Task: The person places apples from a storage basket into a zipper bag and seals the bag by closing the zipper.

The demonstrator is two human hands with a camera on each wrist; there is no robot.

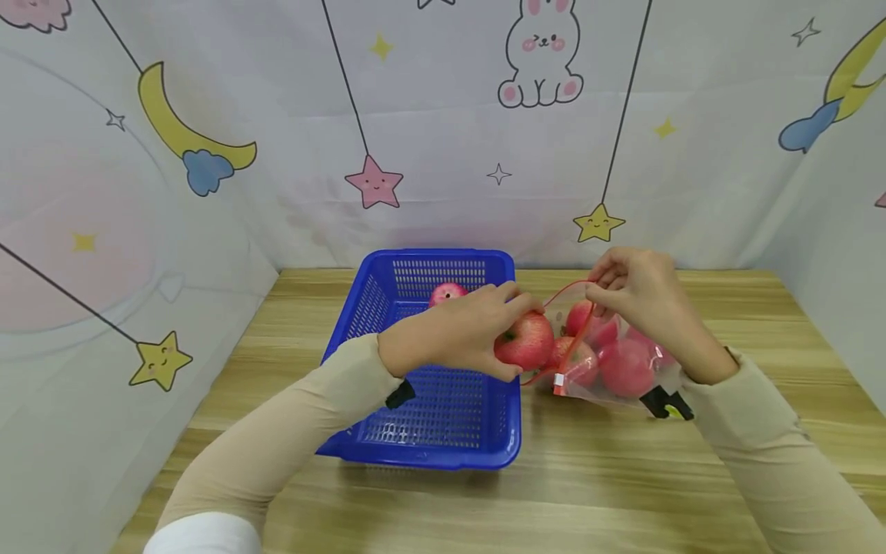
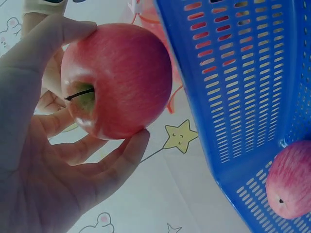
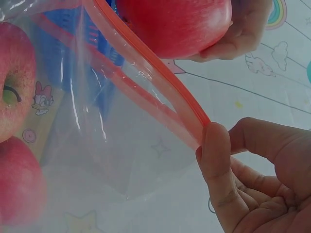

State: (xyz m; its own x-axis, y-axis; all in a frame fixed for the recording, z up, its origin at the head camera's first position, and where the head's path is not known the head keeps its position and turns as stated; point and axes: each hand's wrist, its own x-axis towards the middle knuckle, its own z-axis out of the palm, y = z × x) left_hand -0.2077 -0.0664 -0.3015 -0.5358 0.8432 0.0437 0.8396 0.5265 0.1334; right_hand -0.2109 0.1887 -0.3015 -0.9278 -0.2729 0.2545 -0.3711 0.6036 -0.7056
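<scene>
Red apple (image 1: 524, 341) up at the mouth of the clear bag (image 3: 163, 70)!
The left hand (image 1: 471, 327) gripped it beside the right wall of the blue basket (image 1: 443, 459), while the right hand (image 1: 640, 288) pinched the bag's red edge. A cartoon duck print (image 3: 43, 99) showed on or through the film, hard to say which. The left forearm crossed the basket, where another apple (image 1: 446, 294) sat, partly hidden; the bagged apples (image 1: 626, 367) overlapped, too jumbled to count.

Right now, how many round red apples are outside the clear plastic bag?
2: one round red apple in the left hand, another apple inside the blue plastic basket. The left arm may hide more.
</scene>
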